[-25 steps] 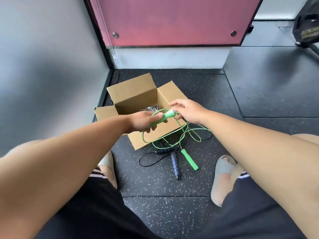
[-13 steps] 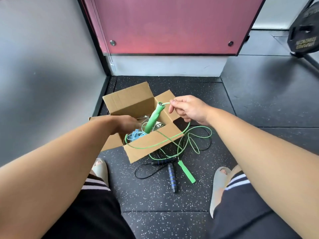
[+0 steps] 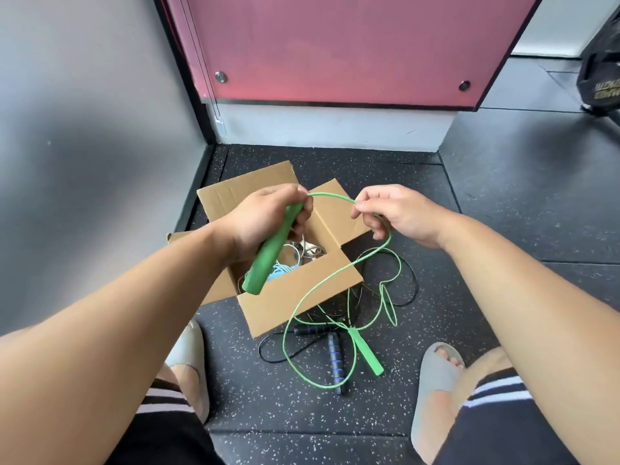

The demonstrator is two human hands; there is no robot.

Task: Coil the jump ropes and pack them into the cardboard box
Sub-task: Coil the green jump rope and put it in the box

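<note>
1. Nearest, on the speckled floor (image 3: 302,414) between the feet, a black rope (image 3: 335,360) with blue-banded handles is seen lying loose and uncoiled. No work on it is evident.
2. Crossing it, the green rope (image 3: 305,303) is sprawled in open loops, with its second handle (image 3: 367,354) lying on the floor and one strand draped over the near flap of the box.
3. Just beyond, the cardboard box (image 3: 295,297) is stood open. A light blue rope (image 3: 280,270) and some pale cords (image 3: 308,250) are already lying inside, so part of the packing is judged done.
4. Over the box, the first green handle (image 3: 268,253) is gripped by the left hand (image 3: 265,216). The fingers are curled round its upper end, and its lower end is pointed down towards the opening.
5. A short arc of green cord is stretched across to the right hand (image 3: 399,213), where it is pinched between thumb and fingertips, the other fingers loosely bent.
6. Coiling of the green rope is judged barely begun, since no finished loops are held in either hand. This rope and the black one are left to be coiled and packed.
</note>
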